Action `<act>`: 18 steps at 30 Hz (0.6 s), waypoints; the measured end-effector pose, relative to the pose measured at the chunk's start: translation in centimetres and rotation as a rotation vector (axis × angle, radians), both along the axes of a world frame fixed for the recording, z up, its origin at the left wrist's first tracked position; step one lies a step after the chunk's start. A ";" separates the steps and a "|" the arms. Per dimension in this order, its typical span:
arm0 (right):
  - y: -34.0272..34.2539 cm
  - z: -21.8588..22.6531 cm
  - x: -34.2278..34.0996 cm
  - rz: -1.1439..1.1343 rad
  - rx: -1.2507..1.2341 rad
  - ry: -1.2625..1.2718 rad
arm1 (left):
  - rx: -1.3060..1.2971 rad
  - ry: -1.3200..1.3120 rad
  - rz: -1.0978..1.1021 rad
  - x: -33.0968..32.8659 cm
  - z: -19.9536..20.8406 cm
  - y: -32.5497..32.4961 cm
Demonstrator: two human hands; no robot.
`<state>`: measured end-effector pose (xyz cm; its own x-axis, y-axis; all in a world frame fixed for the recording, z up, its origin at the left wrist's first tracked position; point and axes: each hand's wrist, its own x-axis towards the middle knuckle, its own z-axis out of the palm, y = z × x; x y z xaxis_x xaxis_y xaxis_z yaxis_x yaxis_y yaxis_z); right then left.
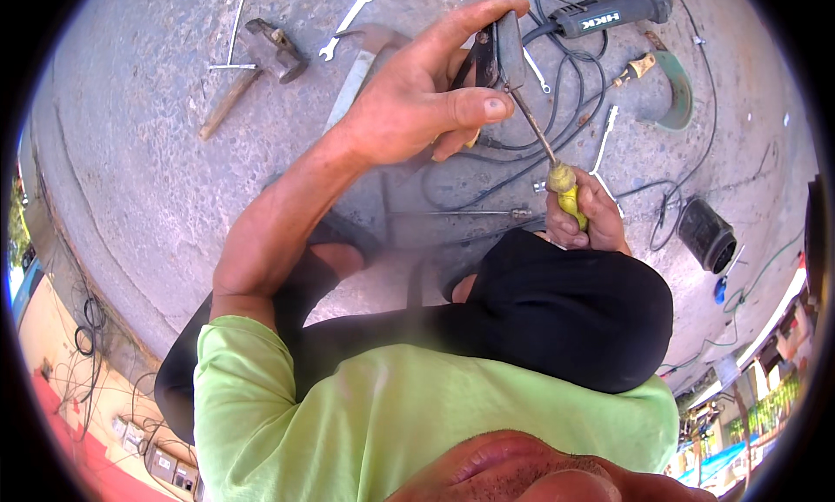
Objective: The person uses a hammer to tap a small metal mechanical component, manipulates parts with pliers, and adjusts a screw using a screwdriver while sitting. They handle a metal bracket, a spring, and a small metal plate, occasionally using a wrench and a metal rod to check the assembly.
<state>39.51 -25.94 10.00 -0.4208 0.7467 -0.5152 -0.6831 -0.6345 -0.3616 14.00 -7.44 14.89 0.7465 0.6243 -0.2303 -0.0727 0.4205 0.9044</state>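
Note:
My left hand (435, 97) is closed round a dark, flat-sided metal part (509, 54), raised above the concrete floor. Its thumb lies along the near side while the fingers reach over the far edge; much of the part is hidden behind them. Low on the right, my right hand (590, 213) grips the yellow handle of a screwdriver (565, 189). The thin shaft slants up and left, and its tip meets the lower end of the metal part. Whether the tip sits in a screw or slot is too small to tell.
On the floor lie a hammer (274, 54), an open-ended wrench (348, 23), a corded angle grinder (609, 10) with looping cable, a wooden-handled brush (635, 70), a curved green guard (674, 93) and a black cylindrical container (706, 234). A long metal rod (461, 213) lies near my feet.

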 end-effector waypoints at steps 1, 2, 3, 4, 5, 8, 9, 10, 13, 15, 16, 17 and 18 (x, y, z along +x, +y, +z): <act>0.1 0.0 0.1 0.033 -0.025 0.085 | -0.004 0.001 -0.010 0.0 0.0 0.0; 0.1 -0.2 0.3 0.038 -0.033 0.131 | -0.008 0.001 -0.021 0.0 0.0 0.0; 0.1 -0.4 0.3 0.043 -0.042 0.177 | -0.014 0.001 -0.031 -0.1 -0.2 0.0; 0.0 -0.5 0.4 0.047 -0.051 0.223 | -0.006 0.013 -0.024 0.0 -0.4 0.0; -0.1 -0.4 0.4 0.024 -0.052 0.180 | 0.002 0.024 -0.018 0.1 -0.7 -0.1; -0.4 -0.5 0.3 -0.042 -0.050 0.017 | 0.054 0.101 0.014 0.3 -1.0 -0.5; -0.6 -0.7 0.2 -0.064 -0.051 -0.062 | 0.076 0.134 0.029 0.3 -1.0 -0.7; -0.6 -0.5 0.3 -0.073 -0.021 -0.113 | 0.091 0.154 0.032 0.5 -0.9 -0.6; 0.7 -0.6 0.5 -0.031 0.156 -0.163 | 0.101 0.182 0.058 0.2 0.3 -0.2; 2.7 -0.7 0.1 0.016 0.312 -0.279 | 0.061 0.139 0.084 -0.8 2.1 0.7; 4.1 -0.5 -0.1 0.036 0.400 -0.333 | 0.060 0.248 -0.015 -1.5 4.4 2.3; 5.7 -0.2 0.3 0.106 0.482 -0.355 | 0.065 0.362 -0.114 -2.1 7.5 4.4; 7.4 0.8 -0.3 0.139 0.522 -0.424 | 0.070 0.486 -0.203 -2.9 10.1 5.7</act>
